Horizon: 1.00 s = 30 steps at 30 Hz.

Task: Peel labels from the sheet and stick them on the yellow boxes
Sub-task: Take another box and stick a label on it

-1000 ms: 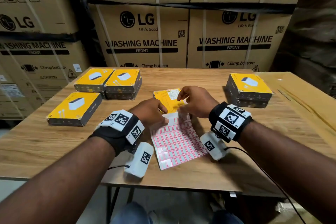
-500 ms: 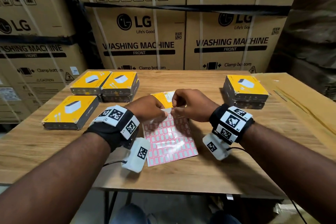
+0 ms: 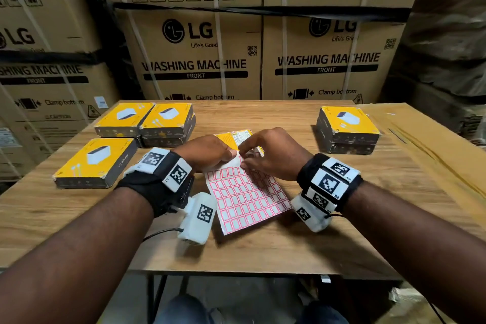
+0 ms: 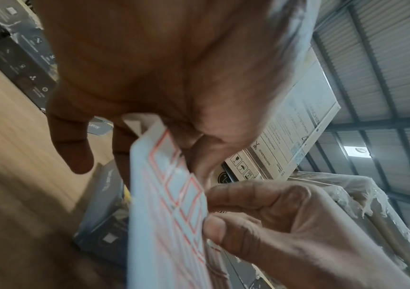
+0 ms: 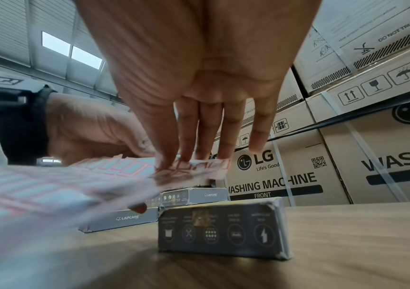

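A white label sheet (image 3: 247, 197) with red-bordered labels lies mid-table, its far end lifted. My left hand (image 3: 231, 155) pinches its far left corner, as the left wrist view shows at the sheet (image 4: 169, 215). My right hand (image 3: 243, 159) grips the far edge beside it, fingers (image 5: 186, 156) on top and thumb below the sheet (image 5: 125, 170). One yellow box (image 3: 234, 137) lies just behind both hands, mostly hidden; its dark side (image 5: 223, 226) faces the right wrist camera.
Three yellow boxes (image 3: 97, 158) (image 3: 123, 116) (image 3: 168, 118) lie on the left of the wooden table (image 3: 342, 218), and a stack of two (image 3: 347, 121) on the right. Large washing-machine cartons (image 3: 197, 60) wall off the far side. A flat cardboard sheet (image 3: 434, 152) adjoins the right edge.
Both hands stay at the far end of the sheet. That end has risen off the table and the sheet has swung, its near end now pointing slightly left.
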### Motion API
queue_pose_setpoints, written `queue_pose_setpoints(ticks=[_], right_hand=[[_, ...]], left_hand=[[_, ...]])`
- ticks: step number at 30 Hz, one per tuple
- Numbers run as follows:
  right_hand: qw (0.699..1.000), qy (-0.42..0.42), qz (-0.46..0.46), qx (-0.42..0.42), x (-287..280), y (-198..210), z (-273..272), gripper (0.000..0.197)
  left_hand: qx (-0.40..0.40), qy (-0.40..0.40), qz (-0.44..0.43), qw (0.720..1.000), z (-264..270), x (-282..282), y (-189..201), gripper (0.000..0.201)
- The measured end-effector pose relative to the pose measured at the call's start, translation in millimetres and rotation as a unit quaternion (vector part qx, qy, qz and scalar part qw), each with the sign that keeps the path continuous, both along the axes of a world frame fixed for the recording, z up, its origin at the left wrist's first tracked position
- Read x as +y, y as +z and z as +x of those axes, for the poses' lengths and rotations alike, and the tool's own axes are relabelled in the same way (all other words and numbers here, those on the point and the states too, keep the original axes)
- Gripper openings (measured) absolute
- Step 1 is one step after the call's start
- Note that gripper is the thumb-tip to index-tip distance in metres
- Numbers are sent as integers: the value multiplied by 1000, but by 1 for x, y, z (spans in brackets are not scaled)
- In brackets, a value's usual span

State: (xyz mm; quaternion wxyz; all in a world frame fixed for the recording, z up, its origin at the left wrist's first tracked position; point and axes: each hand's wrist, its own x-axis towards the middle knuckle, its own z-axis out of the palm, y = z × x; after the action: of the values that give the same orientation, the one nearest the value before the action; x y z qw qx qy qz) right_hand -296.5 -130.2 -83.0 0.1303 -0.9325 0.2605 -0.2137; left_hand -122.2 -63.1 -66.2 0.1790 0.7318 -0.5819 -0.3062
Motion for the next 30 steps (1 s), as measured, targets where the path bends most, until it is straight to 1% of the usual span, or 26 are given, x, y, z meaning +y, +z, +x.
queue_pose_setpoints(ticks=[2,4,5,8,11,17,19,22,26,28,30], right_hand=[[1000,-4,1,3,1,0,0,27],[1000,-7,6,8,1,1,0,26],[1000,-7,7,7,1,1,-1,25],[1000,-2,3,2,2,1,-1,22],[1000,3,4,5,3,1,-1,16],[1000,16,24,7,0,-3,1,3],[999,21,33,15,-2,-5,1,6],[996,35,78,18,-2,-6,1,11],[994,33,102,33,-3,-5,0,11],[993,30,113,17,-4,-4,0,7],[989,18,143,-22,-6,-3,-1,7]], left_hand=[[12,-12,14,1000,2,2,1,34],[42,-11,20,999,4,3,0,39],[57,-13,24,998,4,4,0,37],[82,-22,31,996,4,6,-2,21],[54,-24,31,998,6,5,-4,16],[-30,-11,-2,999,-1,5,-5,20],[-51,-11,-12,999,-6,6,-4,18],[-76,-23,-7,997,-7,5,-4,13],[-79,-25,0,997,-8,2,-8,10],[-88,-21,-6,996,-8,1,-11,15],[-102,-26,-6,994,-9,2,-15,23]])
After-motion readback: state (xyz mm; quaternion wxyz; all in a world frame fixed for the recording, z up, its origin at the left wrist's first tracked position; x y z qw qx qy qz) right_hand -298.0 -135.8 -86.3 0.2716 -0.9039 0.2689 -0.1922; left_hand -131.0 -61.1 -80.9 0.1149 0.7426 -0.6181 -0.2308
